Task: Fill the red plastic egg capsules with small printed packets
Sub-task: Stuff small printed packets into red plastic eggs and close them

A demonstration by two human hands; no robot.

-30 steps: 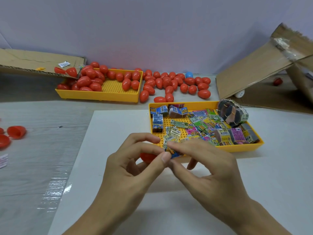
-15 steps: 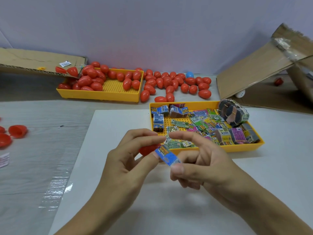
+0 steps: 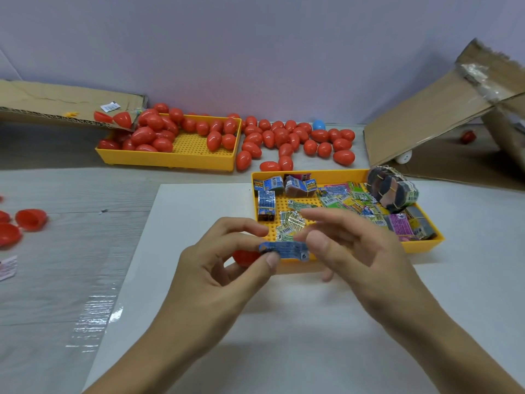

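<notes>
I see a blue printed packet [image 3: 284, 249] pinched between my left hand's [image 3: 224, 268] thumb and fingers, above a red egg half [image 3: 245, 257] cupped in the same hand. My right hand [image 3: 360, 251] hovers just beside the packet's end, fingers relaxed and grasping nothing. Behind them, a yellow tray [image 3: 420, 245] of packets sits on the white sheet [image 3: 199, 200] on the bench [image 3: 71, 251]; closed red eggs [image 3: 284, 137] lie farther back.

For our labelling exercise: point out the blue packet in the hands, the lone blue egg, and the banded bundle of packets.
blue packet [image 3: 287, 249]: head view, middle of its printed face.
blue egg [image 3: 318, 125]: head view, its visible top.
banded bundle [image 3: 393, 192]: head view, middle of its side, at the nearer tray's far right corner.
</notes>
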